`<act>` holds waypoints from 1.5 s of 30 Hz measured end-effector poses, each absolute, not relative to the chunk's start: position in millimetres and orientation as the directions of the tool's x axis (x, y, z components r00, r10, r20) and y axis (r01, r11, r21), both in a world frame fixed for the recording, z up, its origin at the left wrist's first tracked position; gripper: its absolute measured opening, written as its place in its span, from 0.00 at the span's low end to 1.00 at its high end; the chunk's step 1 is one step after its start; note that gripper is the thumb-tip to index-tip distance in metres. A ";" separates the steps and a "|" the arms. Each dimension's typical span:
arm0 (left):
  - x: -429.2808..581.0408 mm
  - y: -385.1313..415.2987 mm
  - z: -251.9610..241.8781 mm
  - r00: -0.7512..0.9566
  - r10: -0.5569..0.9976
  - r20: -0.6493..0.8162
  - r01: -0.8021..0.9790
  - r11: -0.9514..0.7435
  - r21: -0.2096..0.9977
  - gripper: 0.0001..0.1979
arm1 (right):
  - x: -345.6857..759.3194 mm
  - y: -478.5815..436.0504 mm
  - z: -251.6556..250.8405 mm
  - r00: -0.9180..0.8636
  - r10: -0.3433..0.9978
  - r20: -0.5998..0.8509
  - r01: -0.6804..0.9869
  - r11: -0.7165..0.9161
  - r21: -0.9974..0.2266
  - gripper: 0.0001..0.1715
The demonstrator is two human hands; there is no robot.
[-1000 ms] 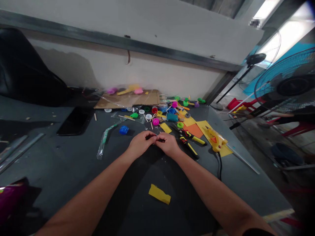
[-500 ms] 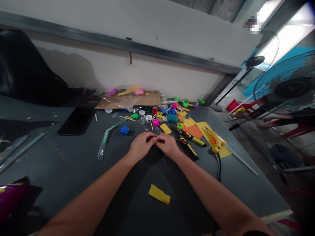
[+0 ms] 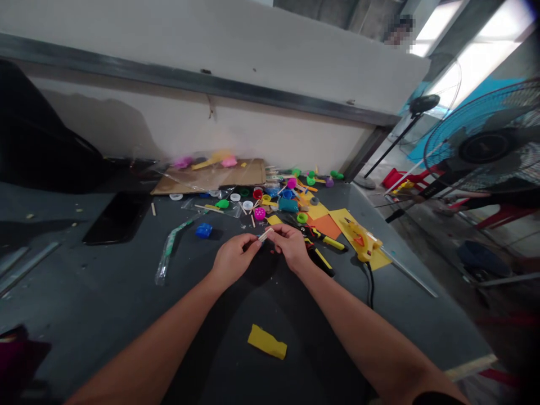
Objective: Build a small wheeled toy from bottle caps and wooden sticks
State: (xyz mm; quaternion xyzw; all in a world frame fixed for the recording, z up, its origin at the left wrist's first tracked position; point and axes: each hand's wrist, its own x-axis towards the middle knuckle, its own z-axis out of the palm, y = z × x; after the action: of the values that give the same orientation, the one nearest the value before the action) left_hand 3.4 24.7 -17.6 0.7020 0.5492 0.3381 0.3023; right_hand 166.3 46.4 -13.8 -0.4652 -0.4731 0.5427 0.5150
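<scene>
Between my two hands is a short pale stick [image 3: 265, 235], held up over the middle of the dark table. My left hand [image 3: 234, 257] pinches its lower left end between thumb and fingers. At the other end, my right hand [image 3: 288, 245] has its thumb and fingertips closed on the stick. Just beyond my right hand lie pliers with yellow and black handles [image 3: 324, 262]. A torn yellow paper piece [image 3: 267, 342] rests on the table nearer to me, between my forearms. Left of my hands sits a blue bottle cap [image 3: 203, 230].
Coloured caps, small sticks and a pink holed ball [image 3: 260, 214] clutter the back, before a flat cardboard piece [image 3: 169, 183]. A yellow glue gun [image 3: 361, 242] lies right on yellow paper. A black phone [image 3: 116, 219] is at left. A fan [image 3: 485, 147] stands beyond the table.
My hands have drawn slightly apart, and the pale stick between them now shows. The whole view has shifted a little; the things on the table lie as before.
</scene>
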 end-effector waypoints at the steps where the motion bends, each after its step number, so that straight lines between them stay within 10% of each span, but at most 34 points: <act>1: 3.4 24.6 -17.7 0.176 0.975 0.137 0.569 -0.214 0.794 0.13 | 165.5 45.5 -13.2 -0.040 0.999 -0.019 -0.106 -0.023 -0.994 0.15; 25: 0.5 24.4 -18.4 -0.014 0.981 0.193 0.356 -0.175 0.918 0.14 | 164.0 40.3 -18.0 -0.163 0.981 0.108 0.217 0.142 -0.966 0.08; 33: 1.5 25.9 -18.6 0.091 0.957 0.274 0.334 -0.289 0.897 0.10 | 159.0 39.0 -13.6 -0.119 0.992 -0.037 -0.032 -0.041 -0.999 0.12; 45: 0.3 25.4 -15.0 0.048 0.979 0.197 0.198 -0.203 0.959 0.12 | 153.2 35.7 -9.4 -0.113 0.993 0.013 0.127 0.028 -0.991 0.14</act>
State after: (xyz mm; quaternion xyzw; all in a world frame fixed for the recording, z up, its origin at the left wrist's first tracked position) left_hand 0.3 25.4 -15.0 0.6029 0.4881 0.4878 0.4003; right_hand 153.2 35.7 -9.4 -0.4972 -0.5635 0.4889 0.4430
